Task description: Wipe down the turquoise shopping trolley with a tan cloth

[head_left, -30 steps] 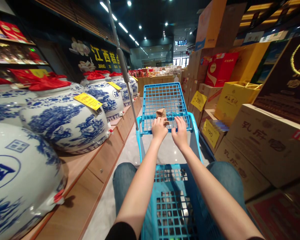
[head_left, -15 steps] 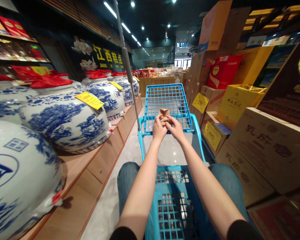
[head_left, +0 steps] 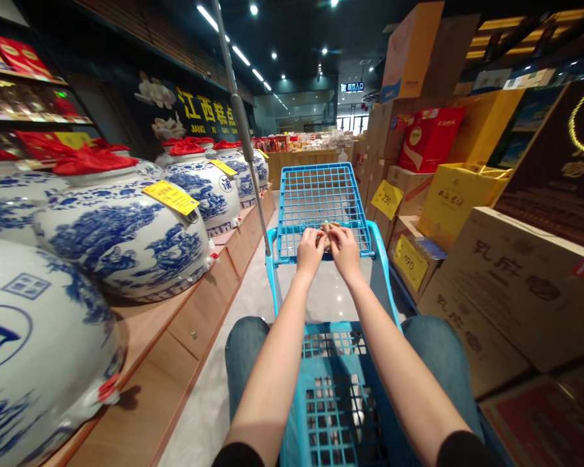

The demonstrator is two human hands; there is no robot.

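Observation:
Both hands are close together over the blue grid flap [head_left: 316,188] of a shopping cart. Between them is a small crumpled brown piece [head_left: 328,241], paper-like, mostly covered by the fingers. My left hand [head_left: 311,249] pinches its left side with bent fingers. On the other side my right hand [head_left: 344,249] grips it between thumb and fingers. What the piece is exactly, I cannot make out. Below my forearms lies the blue cart basket [head_left: 296,383], with my knees on either side.
Large blue-and-white jars [head_left: 121,240] with red cloth tops line a wooden ledge [head_left: 175,337] on the left. A thin metal pole [head_left: 244,130] rises beside the cart. Cartons [head_left: 506,279] and a yellow bag [head_left: 460,201] are stacked on the right. Goods cover a counter [head_left: 299,167] ahead.
The brown piece's upper part, which stood up above my fingers, is now lower and mostly covered. My right hand has moved slightly right and its fingers are more upright. The view has shifted slightly.

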